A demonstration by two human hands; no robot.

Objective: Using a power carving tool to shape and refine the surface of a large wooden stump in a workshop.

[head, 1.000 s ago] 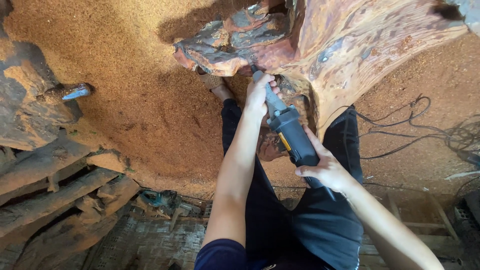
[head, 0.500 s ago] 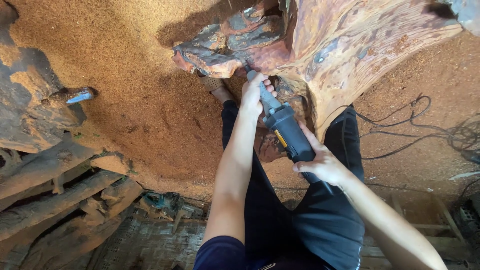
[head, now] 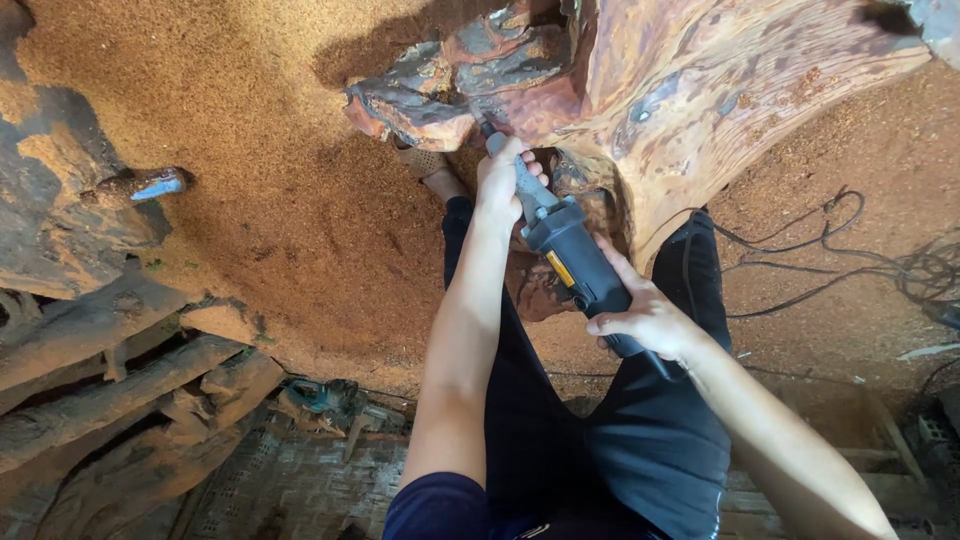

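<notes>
A dark grey die grinder (head: 572,258) with a yellow patch points up and left, its tip against the underside of a gnarled reddish wood stump (head: 640,90). My left hand (head: 505,178) wraps the tool's slim front neck close to the tip. My right hand (head: 645,318) grips the rear of the body. My legs in dark trousers (head: 640,440) straddle the lower part of the stump, and one foot in a sandal (head: 425,165) rests on sawdust beneath the carved edge.
Thick orange sawdust (head: 250,180) covers the floor. Rough wood roots and logs (head: 110,380) lie at the left. A small blue-tipped tool (head: 155,187) sticks from the sawdust. Black cables (head: 850,260) trail at the right. A teal tool (head: 315,395) lies near bricks.
The grinder tip and both hands have shifted slightly left and up along the stump's carved edge; the grip on the tool is unchanged.
</notes>
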